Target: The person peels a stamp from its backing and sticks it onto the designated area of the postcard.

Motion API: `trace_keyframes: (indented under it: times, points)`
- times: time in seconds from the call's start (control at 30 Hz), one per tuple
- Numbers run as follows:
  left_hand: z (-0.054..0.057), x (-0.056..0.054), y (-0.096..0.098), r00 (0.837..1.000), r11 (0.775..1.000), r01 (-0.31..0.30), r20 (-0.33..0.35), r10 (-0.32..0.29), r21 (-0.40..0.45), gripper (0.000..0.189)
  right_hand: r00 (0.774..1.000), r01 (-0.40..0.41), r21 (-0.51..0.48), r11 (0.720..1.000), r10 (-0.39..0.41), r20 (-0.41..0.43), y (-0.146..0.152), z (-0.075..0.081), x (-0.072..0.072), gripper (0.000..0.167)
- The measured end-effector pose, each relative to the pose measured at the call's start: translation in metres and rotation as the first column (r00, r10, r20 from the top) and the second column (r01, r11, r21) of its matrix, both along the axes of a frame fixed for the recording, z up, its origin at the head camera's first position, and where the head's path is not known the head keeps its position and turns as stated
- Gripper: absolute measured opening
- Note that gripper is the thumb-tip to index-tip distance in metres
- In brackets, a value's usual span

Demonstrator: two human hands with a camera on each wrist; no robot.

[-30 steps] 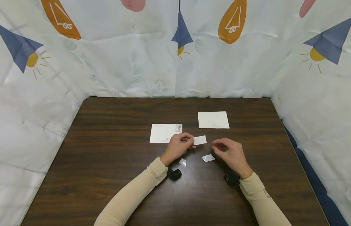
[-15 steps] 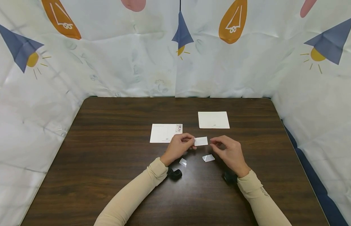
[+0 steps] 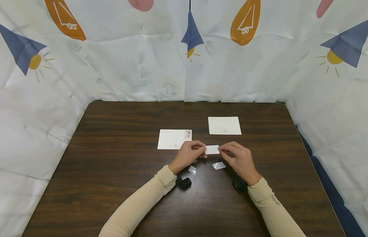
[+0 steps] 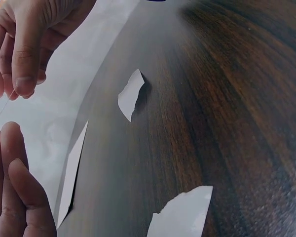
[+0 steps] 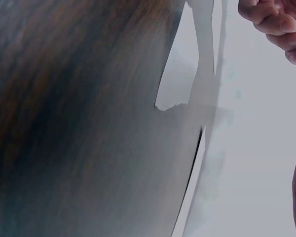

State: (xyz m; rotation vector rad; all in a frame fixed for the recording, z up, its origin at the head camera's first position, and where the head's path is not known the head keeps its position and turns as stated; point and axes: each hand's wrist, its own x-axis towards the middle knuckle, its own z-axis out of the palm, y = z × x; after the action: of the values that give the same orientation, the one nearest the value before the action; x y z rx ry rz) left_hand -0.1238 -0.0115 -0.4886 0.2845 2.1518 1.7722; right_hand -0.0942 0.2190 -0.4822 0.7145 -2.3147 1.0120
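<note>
A small white rectangular slip [image 3: 212,149], like paper or a label, is held up above the table between both hands. My left hand [image 3: 188,154] pinches its left end between thumb and fingers. At its right end, the thumb and forefinger of my right hand [image 3: 240,161] pinch the edge. The left wrist view shows the slip almost edge-on, as a thin line between the two hands. Below, two torn shiny pieces lie on the table: a smaller scrap [image 3: 192,170] by the left wrist and a larger scrap [image 3: 219,166] nearer the right hand.
A stamped white postcard [image 3: 169,140] lies behind the left hand, its lower right corner partly covered. Another blank-looking white card [image 3: 224,125] lies farther back to the right. Both rest on a dark wood table [image 3: 112,171]. White patterned cloth [image 3: 118,65] hangs around it.
The right hand has moved left and now pinches the slip's right end. The left hand and slip have shifted slightly right, and the slip is more level.
</note>
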Motion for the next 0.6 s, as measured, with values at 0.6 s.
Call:
trace_keyframes:
  times: [0.6]
  points:
    - [-0.0025,0.0007,0.0015,0.999,0.999,0.035,0.028,-0.034,-0.013,0.024,0.999,-0.038,0.001,0.999,0.038,-0.010,0.0027,0.0010,-0.0018,0.018]
